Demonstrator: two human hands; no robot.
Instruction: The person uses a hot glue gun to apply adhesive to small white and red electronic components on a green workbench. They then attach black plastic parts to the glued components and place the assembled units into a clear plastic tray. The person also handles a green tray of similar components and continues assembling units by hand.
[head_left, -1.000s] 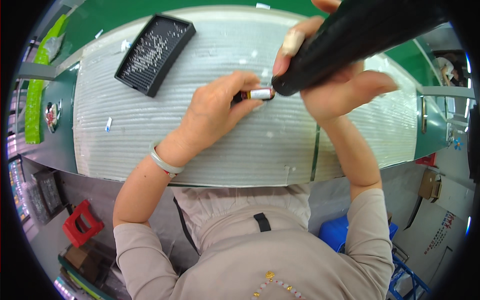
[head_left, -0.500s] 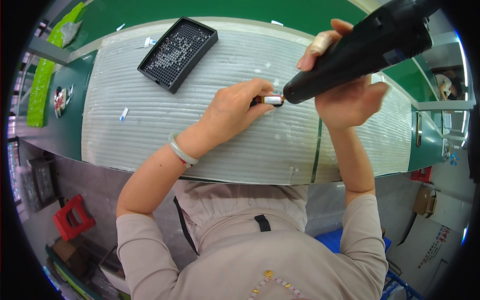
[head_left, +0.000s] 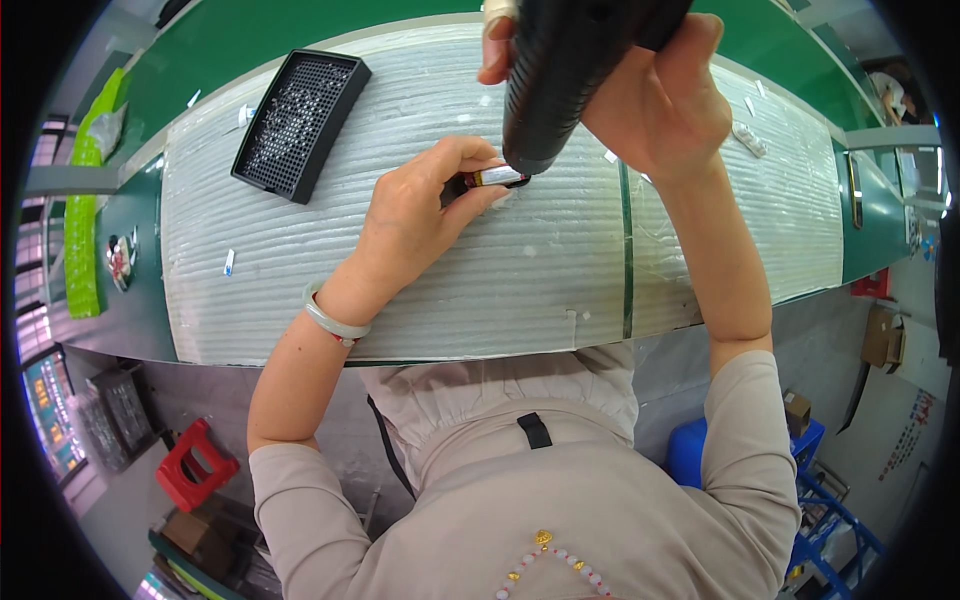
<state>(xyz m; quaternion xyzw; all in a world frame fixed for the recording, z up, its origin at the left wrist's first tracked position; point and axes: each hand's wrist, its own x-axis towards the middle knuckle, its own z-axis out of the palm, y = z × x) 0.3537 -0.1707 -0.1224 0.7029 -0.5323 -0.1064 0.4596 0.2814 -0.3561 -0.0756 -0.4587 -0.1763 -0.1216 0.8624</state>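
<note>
While pinched between thumb and fingertips of the left hand (head_left: pixel 420 215), a small silver cylindrical part with a red band (head_left: pixel 494 177) lies on the white ribbed foam mat (head_left: pixel 480 290). The right hand (head_left: pixel 655 95) is wrapped tight around a black handheld power tool (head_left: pixel 560 75), nozzle touching the part. A black perforated tray (head_left: pixel 300 122) sits well apart, to the left. The green bench (head_left: pixel 790 45) borders the mat.

Black heat gun (head_left: pixel 560 80), silver-and-red small cylinder (head_left: pixel 497 177), black perforated tray (head_left: pixel 300 122), white ribbed mat (head_left: pixel 500 270) on green bench (head_left: pixel 300 30), pale jade bangle (head_left: pixel 332 320), red stool (head_left: pixel 195 465).
</note>
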